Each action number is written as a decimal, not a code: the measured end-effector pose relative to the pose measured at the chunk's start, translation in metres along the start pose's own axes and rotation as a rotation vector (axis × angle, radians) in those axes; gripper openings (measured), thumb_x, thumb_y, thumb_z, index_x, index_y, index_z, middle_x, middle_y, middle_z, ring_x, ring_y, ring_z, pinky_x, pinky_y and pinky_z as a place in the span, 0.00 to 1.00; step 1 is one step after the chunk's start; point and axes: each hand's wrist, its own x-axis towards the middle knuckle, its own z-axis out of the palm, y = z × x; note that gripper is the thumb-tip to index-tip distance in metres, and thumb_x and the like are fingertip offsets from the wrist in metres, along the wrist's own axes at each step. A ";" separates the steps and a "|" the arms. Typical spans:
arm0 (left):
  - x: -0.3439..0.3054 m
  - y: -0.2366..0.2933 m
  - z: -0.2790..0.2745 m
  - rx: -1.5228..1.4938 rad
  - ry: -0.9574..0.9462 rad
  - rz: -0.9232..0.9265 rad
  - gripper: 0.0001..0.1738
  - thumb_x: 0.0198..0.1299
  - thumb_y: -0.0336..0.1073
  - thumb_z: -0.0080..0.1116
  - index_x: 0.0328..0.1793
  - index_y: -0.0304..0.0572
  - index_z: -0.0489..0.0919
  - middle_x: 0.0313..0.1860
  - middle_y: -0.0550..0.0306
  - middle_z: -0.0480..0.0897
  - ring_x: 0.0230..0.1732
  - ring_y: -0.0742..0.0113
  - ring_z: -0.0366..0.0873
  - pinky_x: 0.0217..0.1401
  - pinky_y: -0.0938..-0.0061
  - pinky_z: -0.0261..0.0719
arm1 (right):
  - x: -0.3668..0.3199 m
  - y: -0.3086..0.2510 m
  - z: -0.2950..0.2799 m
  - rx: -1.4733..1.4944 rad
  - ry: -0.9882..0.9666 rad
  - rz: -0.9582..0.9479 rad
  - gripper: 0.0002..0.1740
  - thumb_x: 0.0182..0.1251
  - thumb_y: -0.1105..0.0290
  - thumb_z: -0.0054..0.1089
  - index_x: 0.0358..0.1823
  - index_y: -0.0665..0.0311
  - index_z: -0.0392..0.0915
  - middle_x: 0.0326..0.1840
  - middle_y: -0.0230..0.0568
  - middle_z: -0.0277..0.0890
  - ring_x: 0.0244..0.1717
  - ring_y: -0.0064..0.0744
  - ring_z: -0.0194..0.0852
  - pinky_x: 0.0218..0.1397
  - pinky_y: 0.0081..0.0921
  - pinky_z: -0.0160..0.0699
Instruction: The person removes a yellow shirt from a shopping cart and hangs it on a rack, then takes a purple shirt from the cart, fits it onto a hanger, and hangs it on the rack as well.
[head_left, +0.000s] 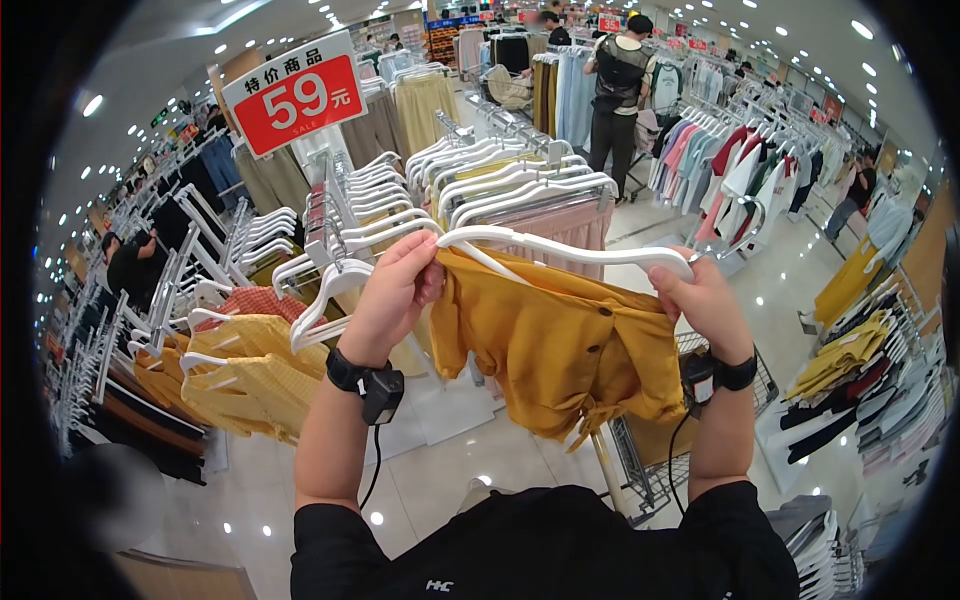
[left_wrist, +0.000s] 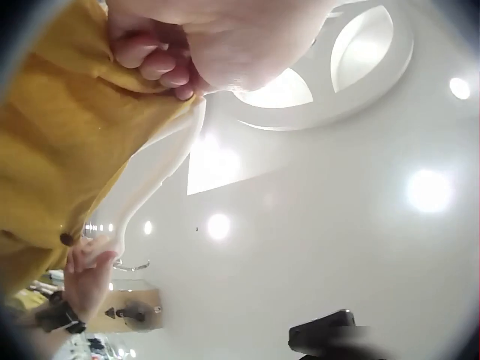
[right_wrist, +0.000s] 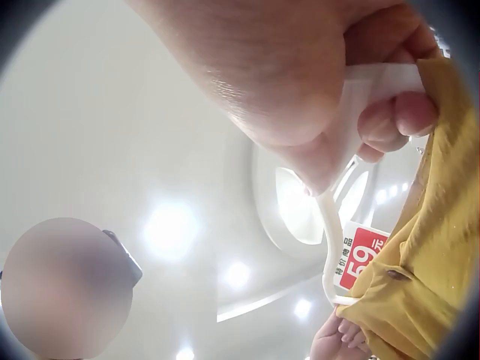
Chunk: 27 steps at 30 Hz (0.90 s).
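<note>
A mustard-yellow buttoned garment hangs from a white hanger held up in front of the body. The left hand pinches the garment's upper corner at the hanger's left end; in the left wrist view its fingers curl into the cloth. At the other end, the right hand grips the hanger, thumb on top. The right wrist view shows this hand's fingers curled round the white hanger beside the yellow cloth.
Racks of white hangers stand ahead, with yellow tops at left. A red 59 sign rises above them. A wire cart is below the garment. Clothes racks line the right; a person stands farther back.
</note>
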 end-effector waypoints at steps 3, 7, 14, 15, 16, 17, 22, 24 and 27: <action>-0.001 -0.014 0.005 -0.219 0.001 0.024 0.08 0.73 0.38 0.49 0.40 0.48 0.73 0.22 0.70 0.69 0.23 0.81 0.62 0.26 0.83 0.60 | 0.002 0.006 -0.003 0.018 -0.028 0.031 0.21 0.69 0.54 0.62 0.43 0.68 0.79 0.15 0.21 0.64 0.17 0.11 0.58 0.19 0.16 0.55; -0.003 -0.022 0.006 -0.278 0.029 0.034 0.07 0.73 0.38 0.50 0.41 0.48 0.73 0.22 0.70 0.68 0.23 0.80 0.62 0.27 0.83 0.60 | 0.003 0.013 -0.004 0.007 -0.047 0.067 0.22 0.67 0.53 0.64 0.41 0.69 0.78 0.16 0.23 0.66 0.17 0.12 0.59 0.20 0.16 0.56; -0.006 -0.017 0.009 0.443 0.129 0.220 0.12 0.74 0.38 0.48 0.35 0.46 0.73 0.23 0.74 0.64 0.23 0.85 0.56 0.25 0.85 0.53 | -0.003 0.009 -0.010 -0.062 -0.034 0.088 0.24 0.64 0.50 0.66 0.40 0.69 0.79 0.16 0.24 0.67 0.17 0.12 0.61 0.19 0.16 0.57; -0.006 -0.016 0.008 0.545 0.111 0.267 0.12 0.74 0.38 0.48 0.34 0.46 0.74 0.23 0.75 0.64 0.23 0.85 0.55 0.25 0.85 0.52 | -0.004 0.007 -0.011 -0.066 -0.040 0.084 0.25 0.64 0.50 0.67 0.40 0.69 0.79 0.16 0.24 0.67 0.17 0.12 0.61 0.19 0.16 0.58; -0.007 -0.015 0.007 0.544 0.109 0.265 0.12 0.74 0.38 0.48 0.34 0.46 0.74 0.23 0.75 0.64 0.23 0.85 0.55 0.25 0.85 0.52 | -0.005 0.006 -0.012 -0.071 -0.045 0.080 0.25 0.63 0.50 0.67 0.40 0.69 0.79 0.16 0.24 0.68 0.17 0.12 0.62 0.19 0.16 0.58; -0.009 -0.012 0.008 0.530 0.099 0.218 0.12 0.74 0.38 0.48 0.34 0.45 0.73 0.23 0.74 0.63 0.23 0.85 0.55 0.26 0.85 0.52 | -0.006 0.005 -0.013 -0.071 -0.043 0.085 0.25 0.63 0.50 0.67 0.40 0.69 0.79 0.16 0.24 0.68 0.17 0.12 0.62 0.19 0.16 0.58; -0.014 -0.008 0.011 0.428 0.016 0.073 0.13 0.74 0.38 0.48 0.34 0.43 0.73 0.23 0.73 0.63 0.24 0.84 0.56 0.28 0.84 0.54 | -0.005 0.006 -0.022 -0.105 -0.101 0.073 0.24 0.63 0.50 0.67 0.39 0.68 0.80 0.16 0.24 0.68 0.17 0.14 0.63 0.20 0.18 0.60; -0.013 -0.013 0.009 0.560 0.014 0.152 0.14 0.73 0.38 0.49 0.33 0.40 0.73 0.24 0.72 0.65 0.25 0.82 0.58 0.29 0.82 0.57 | -0.005 0.004 -0.023 -0.123 -0.122 0.081 0.24 0.63 0.50 0.67 0.39 0.68 0.80 0.16 0.25 0.68 0.17 0.14 0.64 0.20 0.18 0.60; -0.013 -0.017 0.009 0.874 0.045 0.282 0.15 0.72 0.36 0.51 0.33 0.33 0.71 0.23 0.64 0.67 0.26 0.74 0.61 0.30 0.75 0.62 | -0.005 0.001 -0.024 -0.192 -0.145 0.090 0.24 0.63 0.50 0.66 0.39 0.68 0.79 0.17 0.25 0.69 0.17 0.15 0.64 0.20 0.18 0.61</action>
